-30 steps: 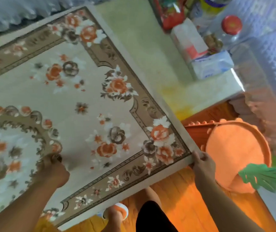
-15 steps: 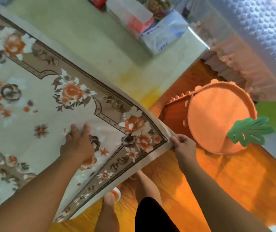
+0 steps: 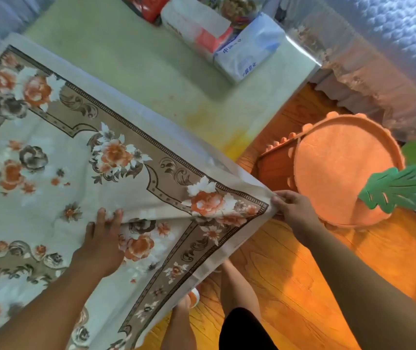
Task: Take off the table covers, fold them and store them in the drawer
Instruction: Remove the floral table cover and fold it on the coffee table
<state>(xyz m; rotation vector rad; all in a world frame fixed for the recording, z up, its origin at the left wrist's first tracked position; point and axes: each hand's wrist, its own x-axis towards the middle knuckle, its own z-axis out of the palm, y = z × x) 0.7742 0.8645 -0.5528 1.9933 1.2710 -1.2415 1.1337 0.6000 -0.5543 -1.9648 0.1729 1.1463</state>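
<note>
A beige floral table cover [image 3: 58, 178] with orange roses and a brown border lies over the left part of the table. My right hand [image 3: 294, 207] pinches its near right corner and holds it lifted off the table edge. My left hand [image 3: 103, 238] presses flat on the cover, fingers spread, just left of a fold running toward that corner. Beneath the cover a pale green table surface [image 3: 136, 61] shows, with a yellow stain near its front edge.
Tissue packs [image 3: 250, 49] and snack packets [image 3: 151, 6] sit at the table's far right. An orange carrot-shaped cushion [image 3: 340, 170] rests on a wooden stool to the right. My bare legs [image 3: 234, 289] stand on the wooden floor [image 3: 315, 274].
My left hand slid right across the cover toward the corner. My right hand kept hold of the corner and raised it, forming a fold. The view shifted right.
</note>
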